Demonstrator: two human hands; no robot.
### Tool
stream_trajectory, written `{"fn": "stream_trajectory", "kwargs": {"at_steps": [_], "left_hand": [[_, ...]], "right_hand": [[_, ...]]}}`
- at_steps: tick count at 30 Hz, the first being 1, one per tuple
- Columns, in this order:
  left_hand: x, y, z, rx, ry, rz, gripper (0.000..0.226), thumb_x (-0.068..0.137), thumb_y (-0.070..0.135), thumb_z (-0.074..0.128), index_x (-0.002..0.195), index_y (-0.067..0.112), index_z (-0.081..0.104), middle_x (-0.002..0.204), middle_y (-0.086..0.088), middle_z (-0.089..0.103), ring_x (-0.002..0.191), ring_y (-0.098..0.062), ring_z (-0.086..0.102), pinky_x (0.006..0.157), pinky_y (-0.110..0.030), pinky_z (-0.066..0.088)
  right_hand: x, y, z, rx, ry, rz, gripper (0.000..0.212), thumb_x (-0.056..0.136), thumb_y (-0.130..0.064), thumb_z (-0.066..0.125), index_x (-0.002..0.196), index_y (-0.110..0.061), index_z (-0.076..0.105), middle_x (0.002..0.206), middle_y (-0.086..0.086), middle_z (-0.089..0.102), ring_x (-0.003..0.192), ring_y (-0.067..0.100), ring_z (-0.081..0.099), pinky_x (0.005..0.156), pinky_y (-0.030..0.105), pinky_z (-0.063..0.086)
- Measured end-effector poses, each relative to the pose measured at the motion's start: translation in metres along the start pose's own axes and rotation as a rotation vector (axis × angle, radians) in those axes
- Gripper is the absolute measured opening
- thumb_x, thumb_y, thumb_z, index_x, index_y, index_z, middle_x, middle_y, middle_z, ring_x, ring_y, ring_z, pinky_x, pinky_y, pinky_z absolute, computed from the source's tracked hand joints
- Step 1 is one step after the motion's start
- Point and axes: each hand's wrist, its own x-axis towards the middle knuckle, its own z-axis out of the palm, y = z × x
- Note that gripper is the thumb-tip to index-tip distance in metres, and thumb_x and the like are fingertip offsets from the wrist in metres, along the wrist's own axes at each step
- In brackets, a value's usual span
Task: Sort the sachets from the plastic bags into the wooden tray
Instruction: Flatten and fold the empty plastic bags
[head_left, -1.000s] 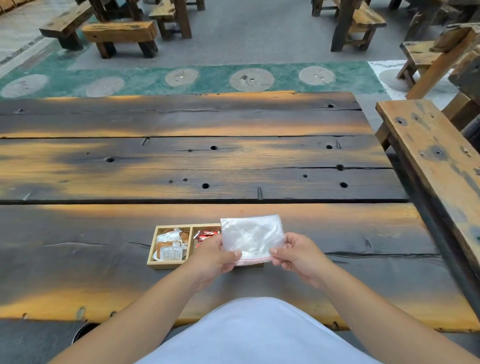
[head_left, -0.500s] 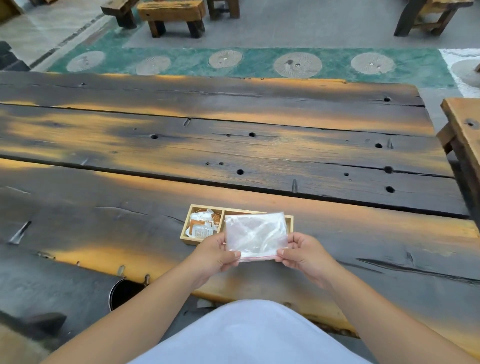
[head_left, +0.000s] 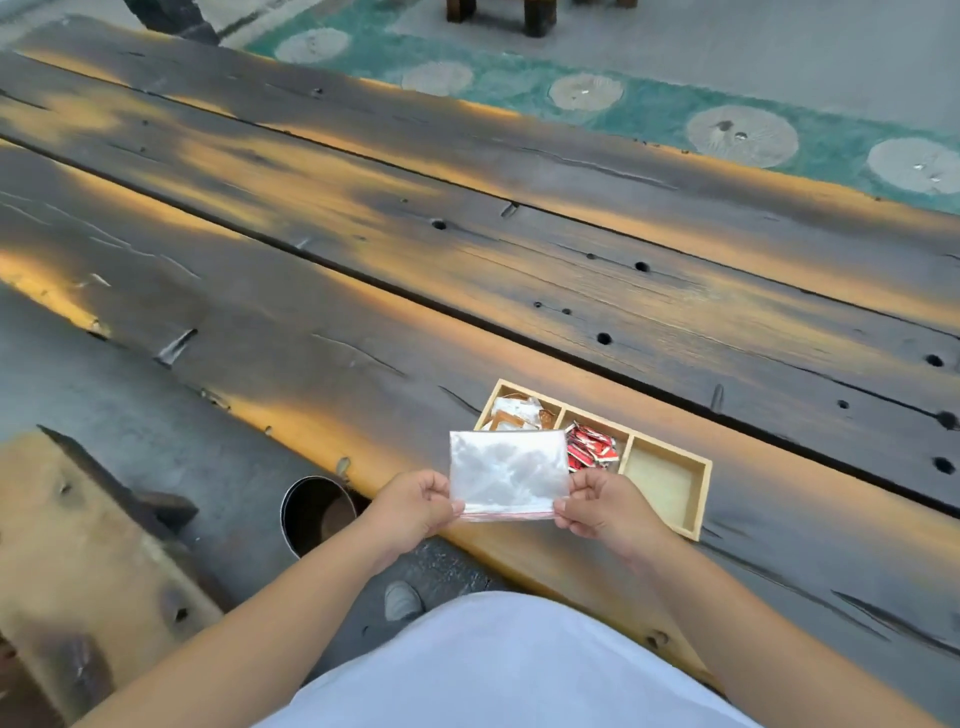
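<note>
A clear plastic bag (head_left: 506, 470) with a red zip strip along its near edge is stretched flat between my left hand (head_left: 415, 506) and my right hand (head_left: 602, 506); each pinches one near corner. It looks empty. Just behind it, the wooden tray (head_left: 698, 499) with three compartments lies on the table. White and brown sachets (head_left: 514, 413) fill the left compartment, partly hidden by the bag. Red sachets (head_left: 592, 447) lie in the middle compartment. The right compartment holds nothing.
The tray sits near the front edge of a long dark plank table (head_left: 467, 249). A round dark bin (head_left: 317, 514) stands on the floor below the table edge, left of my left hand. A wooden bench (head_left: 78, 561) is at lower left.
The view has swung to the left and down, bringing the bin and bench into sight. Both hands still hold the bag, now shifted left so the middle and right compartments show.
</note>
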Motion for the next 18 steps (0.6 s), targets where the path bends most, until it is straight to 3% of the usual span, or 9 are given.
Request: {"fn": "stream_trajectory", "kwargs": {"at_steps": [3,7,11,13,18], "left_hand": [[-0.004,-0.021,-0.038,-0.077,0.051,-0.022,0.013,0.084,0.004,0.071,0.079,0.009,0.06,0.062,-0.006,0.06,0.067,-0.021,0.048,0.054,-0.025,0.036],[-0.011,-0.056,-0.092,-0.147,0.096,-0.04,0.014,0.085,0.004,0.07,0.076,0.009,0.06,0.061,-0.006,0.059,0.056,-0.015,0.047,0.052,-0.023,0.038],[-0.017,-0.091,-0.147,-0.239,0.173,-0.079,0.013,0.086,-0.001,0.066,0.077,0.007,0.061,0.058,-0.005,0.057,0.05,-0.013,0.042,0.049,-0.022,0.034],[-0.021,-0.108,-0.173,-0.278,0.208,-0.103,0.01,0.087,-0.002,0.065,0.081,0.006,0.061,0.061,-0.005,0.056,0.051,-0.012,0.044,0.051,-0.021,0.037],[-0.033,-0.157,-0.236,-0.374,0.31,-0.173,0.012,0.087,-0.001,0.065,0.079,0.007,0.06,0.062,-0.006,0.058,0.055,-0.013,0.048,0.054,-0.021,0.04]], "right_hand": [[0.011,-0.015,0.04,-0.067,-0.036,0.013,0.021,0.085,0.004,0.069,0.104,0.008,0.059,0.076,0.017,0.067,0.056,0.008,0.065,0.053,0.017,0.051],[0.027,-0.036,0.103,-0.168,-0.1,-0.011,0.021,0.085,0.005,0.068,0.103,0.012,0.058,0.072,0.015,0.065,0.055,0.008,0.062,0.054,0.018,0.05],[0.047,-0.05,0.172,-0.262,-0.168,0.016,0.013,0.086,0.003,0.067,0.098,0.004,0.061,0.073,0.013,0.066,0.063,0.016,0.059,0.06,0.024,0.049],[0.058,-0.055,0.207,-0.323,-0.202,0.033,0.008,0.086,0.003,0.067,0.091,0.001,0.06,0.064,0.01,0.065,0.061,0.021,0.055,0.055,0.027,0.046],[0.085,-0.065,0.298,-0.468,-0.29,0.045,0.018,0.086,0.004,0.066,0.079,-0.009,0.055,0.06,0.008,0.063,0.056,0.016,0.054,0.052,0.019,0.045]]}}
